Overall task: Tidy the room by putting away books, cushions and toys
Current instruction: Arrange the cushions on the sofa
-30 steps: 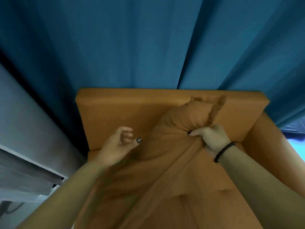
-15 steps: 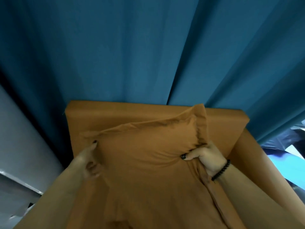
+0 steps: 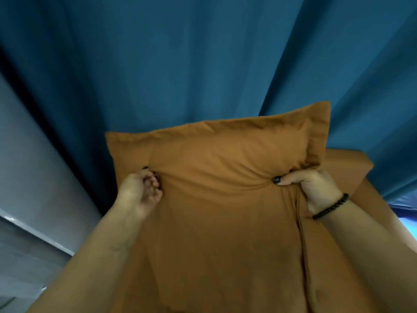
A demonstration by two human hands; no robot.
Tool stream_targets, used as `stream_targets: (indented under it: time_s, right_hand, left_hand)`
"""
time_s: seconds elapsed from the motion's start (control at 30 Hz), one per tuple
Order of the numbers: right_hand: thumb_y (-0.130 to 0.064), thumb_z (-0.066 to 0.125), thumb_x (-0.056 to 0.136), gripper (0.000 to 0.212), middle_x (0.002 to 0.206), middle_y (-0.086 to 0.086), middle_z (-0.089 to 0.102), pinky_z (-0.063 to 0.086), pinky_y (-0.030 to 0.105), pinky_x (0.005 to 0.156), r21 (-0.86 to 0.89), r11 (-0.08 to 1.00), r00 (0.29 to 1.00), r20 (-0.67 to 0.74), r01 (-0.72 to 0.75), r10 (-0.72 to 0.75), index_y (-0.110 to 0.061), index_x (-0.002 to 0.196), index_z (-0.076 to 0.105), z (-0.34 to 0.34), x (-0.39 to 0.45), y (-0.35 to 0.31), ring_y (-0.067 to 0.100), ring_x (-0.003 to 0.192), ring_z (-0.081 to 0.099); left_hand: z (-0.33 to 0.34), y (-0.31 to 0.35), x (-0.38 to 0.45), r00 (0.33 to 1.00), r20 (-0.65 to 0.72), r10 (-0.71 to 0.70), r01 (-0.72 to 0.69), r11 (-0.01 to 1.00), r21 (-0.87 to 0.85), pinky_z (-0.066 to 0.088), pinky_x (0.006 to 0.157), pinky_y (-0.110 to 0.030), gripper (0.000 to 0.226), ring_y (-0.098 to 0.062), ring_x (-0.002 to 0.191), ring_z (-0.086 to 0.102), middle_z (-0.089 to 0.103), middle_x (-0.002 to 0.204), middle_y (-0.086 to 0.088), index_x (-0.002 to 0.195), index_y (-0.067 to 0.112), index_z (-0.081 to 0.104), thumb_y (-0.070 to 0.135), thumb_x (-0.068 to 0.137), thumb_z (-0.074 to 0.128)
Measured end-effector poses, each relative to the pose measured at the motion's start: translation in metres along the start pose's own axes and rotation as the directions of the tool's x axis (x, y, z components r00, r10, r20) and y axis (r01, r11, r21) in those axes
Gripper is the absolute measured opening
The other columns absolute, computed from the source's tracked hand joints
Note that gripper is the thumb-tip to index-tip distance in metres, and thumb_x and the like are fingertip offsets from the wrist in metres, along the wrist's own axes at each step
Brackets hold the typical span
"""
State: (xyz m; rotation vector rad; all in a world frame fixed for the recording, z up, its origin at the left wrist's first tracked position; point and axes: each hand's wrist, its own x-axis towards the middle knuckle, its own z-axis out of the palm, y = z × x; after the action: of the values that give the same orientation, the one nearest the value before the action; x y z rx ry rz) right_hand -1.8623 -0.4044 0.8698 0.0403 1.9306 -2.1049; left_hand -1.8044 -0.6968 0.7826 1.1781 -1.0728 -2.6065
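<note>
While the teal curtain [image 3: 203, 59] fills the whole upper part of the head view in long hanging folds, a grey wall [image 3: 29, 154] slants down the left edge beside it. Below the curtain, an orange-brown cushion [image 3: 225, 177] is held up in front of the camera, its flat flanged border uppermost and its fabric running down out of the bottom of the view. Behind its right side shows a corner of an armchair [image 3: 352, 163] in the same orange-brown cloth, standing against the curtain. At the cushion's left edge, the left hand [image 3: 140, 193] has its fingers curled tight into a bunch of the cover. On the other side, the right hand [image 3: 316, 186] grips the right edge, thumb pressed across the front and fingers wrapped behind, puckering the cloth between both hands. Round the right wrist sits a black beaded bracelet [image 3: 330, 206].
</note>
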Motion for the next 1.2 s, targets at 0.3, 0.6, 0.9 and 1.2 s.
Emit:
stream_targets:
  time_s: [0.3,0.6,0.9,1.2]
  right_hand:
    - [-0.005,0.057,0.091,0.019,0.096,0.011,0.069,0.056,0.038,0.080,-0.619,0.784,0.972,-0.204,-0.039,-0.112,-0.007,0.105,0.070,0.031,0.120,0.062,0.029,0.087,0.064]
    - [-0.019,0.067,0.090,0.078,0.154,-0.002,0.033,0.034,0.026,0.105,-0.489,0.872,0.998,-0.056,-0.029,0.002,-0.019,0.154,0.021,0.078,0.142,0.097,0.018,0.137,0.038]
    - [-0.023,0.051,0.098,0.038,0.149,-0.001,0.036,0.042,0.013,0.073,-0.782,0.623,0.998,-0.023,0.013,-0.051,-0.031,0.135,0.046,-0.006,0.045,0.242,0.022,0.114,0.056]
    - [-0.010,0.046,0.099,0.026,0.138,-0.004,0.044,0.033,0.023,0.105,-0.768,0.614,0.983,-0.154,-0.182,0.099,-0.022,0.118,0.058,-0.140,-0.103,0.369,0.014,0.130,0.041]
  left_hand:
    - [0.013,0.053,0.055,0.945,-0.064,0.320,-0.296,0.924,0.242,0.033,0.065,-0.023,0.035,-0.004,0.081,0.056,0.064,0.079,0.011,0.077,0.022,0.043,0.030,0.107,0.028]
    - [0.003,0.050,0.082,0.939,-0.009,0.344,-0.313,0.865,0.391,0.029,0.106,-0.044,0.018,-0.003,0.102,0.059,0.069,0.095,0.013,0.109,0.024,0.056,0.028,0.103,0.039]
    - [-0.037,-0.154,0.051,0.997,0.036,-0.073,0.047,0.875,0.481,0.043,0.073,-0.025,0.009,-0.003,0.084,0.064,0.070,0.087,0.009,0.103,0.023,0.059,0.020,0.101,0.051]
    - [-0.068,-0.362,-0.020,0.924,-0.099,-0.368,0.347,0.704,0.619,0.045,0.071,-0.027,0.011,-0.011,0.087,0.065,0.070,0.092,0.001,0.106,0.017,0.058,0.018,0.102,0.047]
